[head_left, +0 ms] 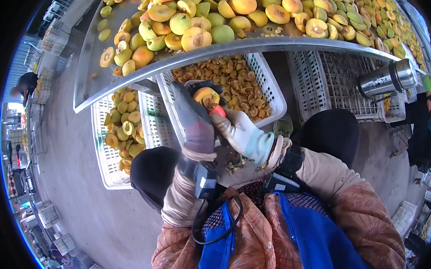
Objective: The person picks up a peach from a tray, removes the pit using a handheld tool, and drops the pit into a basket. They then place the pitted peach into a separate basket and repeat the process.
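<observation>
My left hand [190,109], in a dark grey glove, is closed around a cut yellow peach [206,95] just below the metal table's front rim. My right hand [241,132], in a white glove with a teal cuff, grips a small tool by its red handle [218,111]. The tool's tip meets the peach and is hidden there. Beneath both hands is a white plastic crate [279,104] holding many brown-orange cut pieces [245,85]. To the left, another white crate [100,150] holds yellow-green peach halves [127,127].
Whole and halved peaches [196,38] are heaped on the metal table [89,74]. A steel flask [386,79] lies by stacked white crates [342,82] at right. My knees flank the crates. Other people [423,128] are at the right and far left edges.
</observation>
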Tool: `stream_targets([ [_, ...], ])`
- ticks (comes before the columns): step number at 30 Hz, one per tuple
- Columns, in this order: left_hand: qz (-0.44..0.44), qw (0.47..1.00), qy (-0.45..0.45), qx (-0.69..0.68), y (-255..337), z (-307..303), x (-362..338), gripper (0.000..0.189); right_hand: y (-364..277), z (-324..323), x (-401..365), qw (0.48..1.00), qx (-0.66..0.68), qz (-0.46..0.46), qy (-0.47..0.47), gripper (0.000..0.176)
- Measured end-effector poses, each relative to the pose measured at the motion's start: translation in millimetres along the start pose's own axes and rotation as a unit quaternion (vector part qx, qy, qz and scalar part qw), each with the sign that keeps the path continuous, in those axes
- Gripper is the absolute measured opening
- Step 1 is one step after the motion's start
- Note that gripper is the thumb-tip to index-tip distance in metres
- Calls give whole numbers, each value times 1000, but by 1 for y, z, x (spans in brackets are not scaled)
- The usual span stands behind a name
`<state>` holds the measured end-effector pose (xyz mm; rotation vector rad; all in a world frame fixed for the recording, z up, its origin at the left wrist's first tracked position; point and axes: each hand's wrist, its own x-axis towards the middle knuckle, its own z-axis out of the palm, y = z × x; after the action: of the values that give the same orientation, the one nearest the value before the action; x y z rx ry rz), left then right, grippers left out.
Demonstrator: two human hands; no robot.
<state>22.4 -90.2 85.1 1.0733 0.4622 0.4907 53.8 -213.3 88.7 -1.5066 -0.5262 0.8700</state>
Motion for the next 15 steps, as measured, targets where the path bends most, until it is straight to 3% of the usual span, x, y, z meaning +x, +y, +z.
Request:
stream_targets([
  [1,-49,999,-1,-1,5,1,1,59,1,-2,-1,1000,1,3,0,68],
  [4,-116,990,-70,-45,2,-9,20,56,-6,-10,-4,998,18,41,-38,67],
  [5,5,994,-80,71,1,-6,14,42,-18,-19,-6,991,46,98,-84,66],
  [6,5,994,-79,72,0,-7,12,42,-25,-24,-7,977,73,154,-130,66],
  [7,63,989,-75,107,-4,-10,12,36,-25,-27,-7,976,68,137,-152,66],
  [10,146,968,-2,205,-25,-24,23,49,-32,-26,-12,977,51,152,-140,66],
  [11,259,904,38,338,-28,-28,24,44,-30,-25,-11,977,51,150,-142,66],
  [12,362,807,75,461,-27,-30,23,39,-27,-24,-10,979,37,143,-141,65],
  [14,359,796,90,479,-50,-40,25,29,-25,-22,-13,980,22,135,-143,65],
  [15,356,784,109,496,-67,-49,25,33,-27,-19,-15,978,35,168,-118,64],
])
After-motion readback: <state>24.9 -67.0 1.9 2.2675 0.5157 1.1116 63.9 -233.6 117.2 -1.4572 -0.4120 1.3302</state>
